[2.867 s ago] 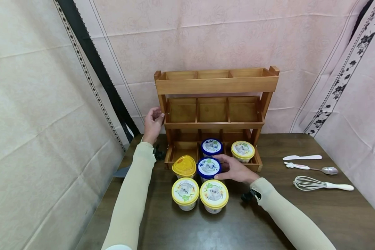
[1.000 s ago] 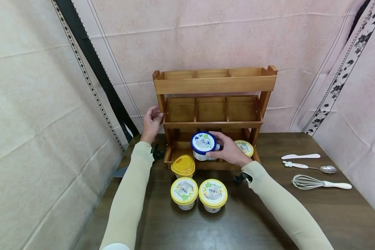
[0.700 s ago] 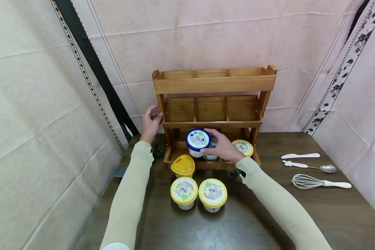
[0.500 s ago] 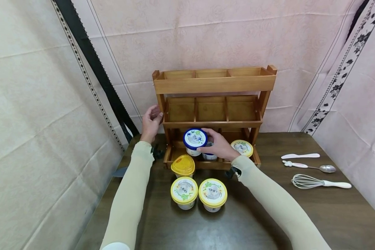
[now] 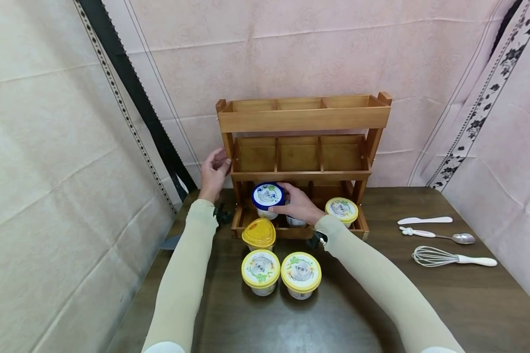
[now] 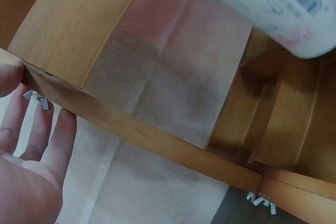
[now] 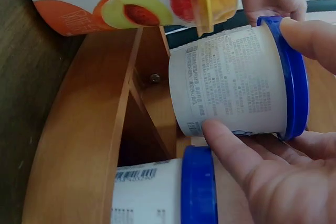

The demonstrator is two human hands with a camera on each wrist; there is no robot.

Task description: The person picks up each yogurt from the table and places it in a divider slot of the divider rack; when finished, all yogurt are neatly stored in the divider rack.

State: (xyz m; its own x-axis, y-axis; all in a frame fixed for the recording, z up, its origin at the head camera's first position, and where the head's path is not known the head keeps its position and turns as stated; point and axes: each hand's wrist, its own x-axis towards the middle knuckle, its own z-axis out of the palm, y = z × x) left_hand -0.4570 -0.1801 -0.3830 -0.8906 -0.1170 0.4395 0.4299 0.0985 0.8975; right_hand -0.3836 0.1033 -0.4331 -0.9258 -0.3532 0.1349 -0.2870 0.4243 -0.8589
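Observation:
My right hand [image 5: 298, 206] grips a white yogurt cup with a blue lid [image 5: 268, 195] over the left compartment of the bottom tier. In the right wrist view, thumb and fingers span the cup [image 7: 231, 82] near its lid. A second blue-lidded cup [image 7: 199, 187] sits in the middle compartment beside it, partly covered by the hand in the head view. My left hand [image 5: 214, 174] holds the left side post of the wooden rack [image 5: 304, 120]; the left wrist view has thumb and fingertips on either side of the post [image 6: 136, 127].
A yellow-lidded cup [image 5: 342, 210] occupies the bottom right compartment. Before the rack stand a cup with a domed yellow lid [image 5: 259, 233] and two yellow-lidded cups [image 5: 260, 269]. To the right lie a white knife [image 5: 425, 220], a spoon [image 5: 463, 239] and a whisk [image 5: 435, 257].
My right hand has lifted the blue-lidded cup from the table in front of the rack and carried it up and left to the bottom left compartment. The left hand stays on the post.

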